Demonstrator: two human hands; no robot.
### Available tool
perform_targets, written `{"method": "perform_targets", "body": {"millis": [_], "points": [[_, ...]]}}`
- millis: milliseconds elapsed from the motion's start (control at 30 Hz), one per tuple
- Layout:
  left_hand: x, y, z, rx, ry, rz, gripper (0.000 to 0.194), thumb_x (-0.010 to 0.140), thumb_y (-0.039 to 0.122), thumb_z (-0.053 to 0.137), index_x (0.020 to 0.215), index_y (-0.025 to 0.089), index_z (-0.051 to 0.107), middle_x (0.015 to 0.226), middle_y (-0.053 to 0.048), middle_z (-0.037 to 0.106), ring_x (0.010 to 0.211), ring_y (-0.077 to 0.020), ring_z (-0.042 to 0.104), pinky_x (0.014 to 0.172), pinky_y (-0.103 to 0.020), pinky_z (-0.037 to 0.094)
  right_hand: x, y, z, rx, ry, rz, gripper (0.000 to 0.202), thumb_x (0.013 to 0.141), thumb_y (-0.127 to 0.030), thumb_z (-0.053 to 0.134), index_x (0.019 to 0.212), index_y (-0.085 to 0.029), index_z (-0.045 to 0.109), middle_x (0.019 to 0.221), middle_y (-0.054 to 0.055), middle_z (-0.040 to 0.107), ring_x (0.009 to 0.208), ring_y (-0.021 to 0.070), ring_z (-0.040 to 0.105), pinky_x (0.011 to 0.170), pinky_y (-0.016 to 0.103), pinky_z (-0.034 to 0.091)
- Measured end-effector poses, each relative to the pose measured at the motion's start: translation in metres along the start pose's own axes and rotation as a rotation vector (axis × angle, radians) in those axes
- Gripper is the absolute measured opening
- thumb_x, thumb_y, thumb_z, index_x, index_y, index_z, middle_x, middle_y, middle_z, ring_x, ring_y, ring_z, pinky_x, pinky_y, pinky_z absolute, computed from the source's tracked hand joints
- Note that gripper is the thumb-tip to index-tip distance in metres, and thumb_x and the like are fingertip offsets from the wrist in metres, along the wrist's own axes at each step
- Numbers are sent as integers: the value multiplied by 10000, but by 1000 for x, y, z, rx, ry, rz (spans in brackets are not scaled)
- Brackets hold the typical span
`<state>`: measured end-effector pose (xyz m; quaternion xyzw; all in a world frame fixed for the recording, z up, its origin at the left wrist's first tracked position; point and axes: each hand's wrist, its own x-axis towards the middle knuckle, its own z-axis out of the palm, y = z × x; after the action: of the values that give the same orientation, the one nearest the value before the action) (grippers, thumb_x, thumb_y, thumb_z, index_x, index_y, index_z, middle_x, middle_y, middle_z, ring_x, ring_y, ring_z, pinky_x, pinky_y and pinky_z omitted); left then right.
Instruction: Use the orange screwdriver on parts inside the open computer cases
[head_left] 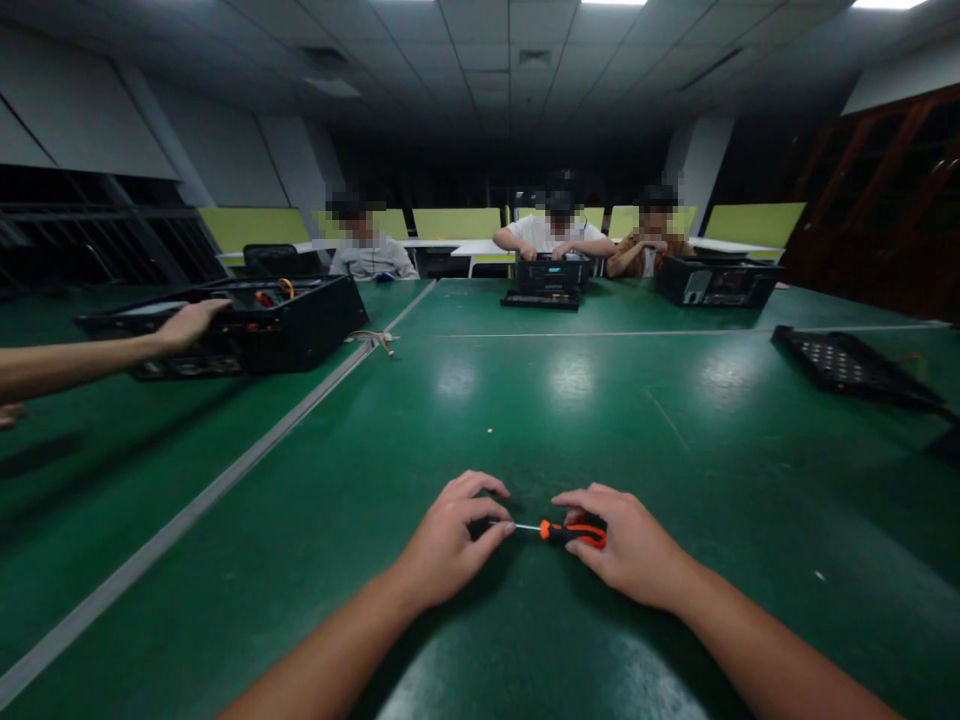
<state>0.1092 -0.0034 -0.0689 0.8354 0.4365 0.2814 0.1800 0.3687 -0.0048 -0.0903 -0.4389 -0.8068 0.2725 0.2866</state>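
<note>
A screwdriver with an orange and black handle lies level just over or on the green table, its metal shaft pointing left. My left hand has its thumb and fingers closed around the tip end of the shaft, which hides the tip. Around the handle curl the thumb and fingers of my right hand, with the index finger held slightly off it. Whether the screwdriver rests on the table, I cannot tell.
The green table has a grey seam on the left. At left, another person's hand touches an open computer case. Two more cases stand at the far side before seated people. A black perforated panel lies at right.
</note>
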Motion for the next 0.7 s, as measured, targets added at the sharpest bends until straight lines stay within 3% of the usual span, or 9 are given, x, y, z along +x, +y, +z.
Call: {"method": "perform_targets", "body": {"millis": [433, 600, 700], "points": [[1, -2, 1, -16, 24, -4, 142, 930, 268, 577, 894, 208, 700, 1057, -60, 661, 1017, -208, 596, 943, -363, 453, 2, -7, -2, 7, -15, 6, 447, 764, -116, 700, 1196, -228, 672, 937, 34, 668, 865, 191, 633, 854, 340, 487], [2, -2, 1, 13, 24, -1, 329, 963, 302, 528, 691, 184, 669, 1035, -60, 671, 989, -201, 601, 912, -350, 456, 2, -5, -1, -9, -36, 14, 445, 764, -128, 705, 1197, -226, 672, 954, 42, 666, 880, 194, 633, 861, 338, 485], [3, -3, 1, 17, 24, -6, 297, 931, 286, 588, 672, 188, 694, 1028, -59, 674, 976, -204, 608, 904, -355, 455, 2, -4, -2, -8, -37, 17, 439, 766, -132, 706, 1193, -231, 674, 962, 42, 668, 889, 195, 635, 869, 335, 483]]}}
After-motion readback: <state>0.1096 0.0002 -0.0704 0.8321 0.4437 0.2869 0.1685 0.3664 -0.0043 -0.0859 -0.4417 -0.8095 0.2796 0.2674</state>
